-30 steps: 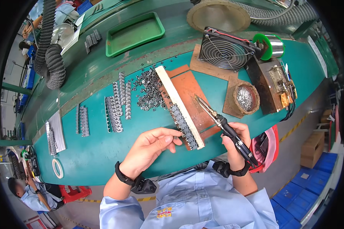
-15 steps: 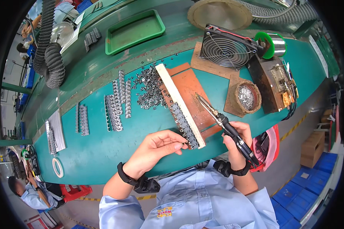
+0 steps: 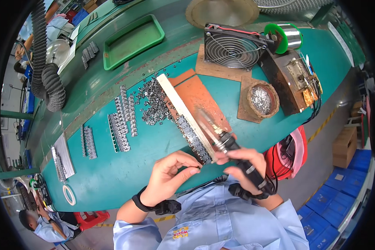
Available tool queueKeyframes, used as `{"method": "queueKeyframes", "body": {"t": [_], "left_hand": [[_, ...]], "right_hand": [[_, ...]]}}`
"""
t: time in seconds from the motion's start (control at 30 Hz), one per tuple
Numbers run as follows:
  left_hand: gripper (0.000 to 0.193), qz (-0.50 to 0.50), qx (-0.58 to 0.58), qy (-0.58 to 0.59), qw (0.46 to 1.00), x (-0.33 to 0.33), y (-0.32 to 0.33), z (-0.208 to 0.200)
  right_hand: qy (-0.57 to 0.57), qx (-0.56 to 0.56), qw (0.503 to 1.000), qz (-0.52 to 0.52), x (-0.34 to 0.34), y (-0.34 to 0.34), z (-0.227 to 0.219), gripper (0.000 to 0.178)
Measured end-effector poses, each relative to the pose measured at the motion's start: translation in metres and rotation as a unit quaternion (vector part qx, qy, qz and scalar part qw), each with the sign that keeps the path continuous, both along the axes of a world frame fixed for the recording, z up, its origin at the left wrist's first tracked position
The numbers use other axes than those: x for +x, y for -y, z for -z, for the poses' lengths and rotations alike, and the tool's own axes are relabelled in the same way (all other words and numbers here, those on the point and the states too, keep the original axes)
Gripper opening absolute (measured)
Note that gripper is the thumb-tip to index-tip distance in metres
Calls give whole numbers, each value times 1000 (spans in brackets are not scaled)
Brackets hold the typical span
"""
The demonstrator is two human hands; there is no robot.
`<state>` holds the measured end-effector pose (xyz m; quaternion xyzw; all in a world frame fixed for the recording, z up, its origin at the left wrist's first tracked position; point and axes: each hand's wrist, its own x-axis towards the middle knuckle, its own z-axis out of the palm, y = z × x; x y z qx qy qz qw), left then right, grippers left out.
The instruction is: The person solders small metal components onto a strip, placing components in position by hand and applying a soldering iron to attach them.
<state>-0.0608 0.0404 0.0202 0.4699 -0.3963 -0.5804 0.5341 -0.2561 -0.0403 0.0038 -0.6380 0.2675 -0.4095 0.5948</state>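
My left hand is closed in a pinch on a small dark metal part, mostly hidden by the fingertips, beside the near end of a row of small metal parts. That row lies along the left side of a pale wooden bar, which rests on an orange-brown board. My right hand is wrapped around the black handle of a soldering iron. Motion blurs the iron, and its metal end points up and left over the board and bar.
Loose metal parts are heaped left of the bar, with finished-looking strips further left. Toward the right are a round pot of silvery scrap, a fan, a solder reel and a metal box. A green tray lies behind.
The soldering iron has swung closer to the wooden bar, and my right hand has shifted its fingers around the handle. My left pinch has drawn slightly away from the row. The whole view has shifted.
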Motion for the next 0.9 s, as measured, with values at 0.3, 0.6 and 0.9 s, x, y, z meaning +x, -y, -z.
{"method": "queueKeyframes", "body": {"t": [0.3, 0.6, 0.9], "left_hand": [[24, 1, -115, 116, 987, -5, -8, -1], [25, 5, -146, 133, 980, -6, -11, 0], [22, -34, -157, 88, 983, -9, -13, 3]], "right_hand": [[-30, -96, 994, -53, 20, -9, -15, 38], [-13, -129, 991, -31, 21, -13, -13, 38], [-6, -165, 986, -12, 22, -14, -12, 35]]}}
